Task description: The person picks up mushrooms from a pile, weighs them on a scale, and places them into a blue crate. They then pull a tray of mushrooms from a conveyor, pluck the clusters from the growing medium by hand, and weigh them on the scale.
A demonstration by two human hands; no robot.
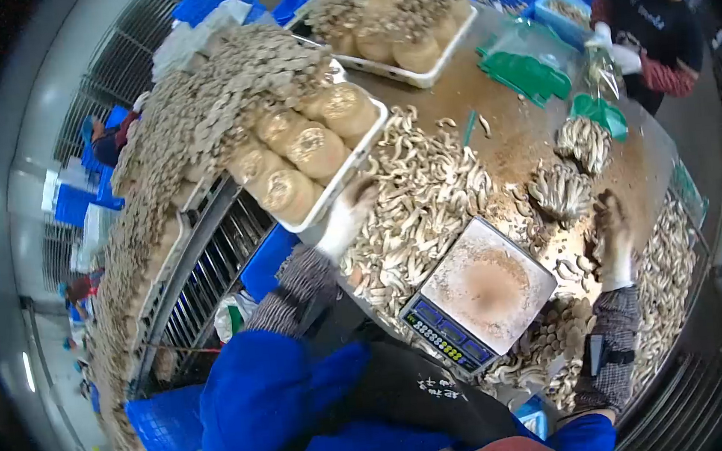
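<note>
My left hand (350, 213), in a white glove with brown-stained fingers, is at the corner of a white tray, beside a heap of loose pale mushrooms (414, 195). Its fingers look stretched out, though slightly blurred, and I see nothing held. My right hand (613, 233), gloved alike, is at the right with fingers apart. Close to it are two mushroom clusters, one nearer (561, 192) and one farther (584, 142). Between my hands sits a digital scale (488, 287), its pan dusted brown with no mushrooms on it.
The white tray (336, 180) at upper left carries bagged mushroom blocks (311, 148); a second tray (423, 77) stands behind. Green plastic bags (528, 76) lie across the table. A co-worker (648, 24) in white gloves handles a bag at upper right. More mushrooms (667, 285) line the right edge.
</note>
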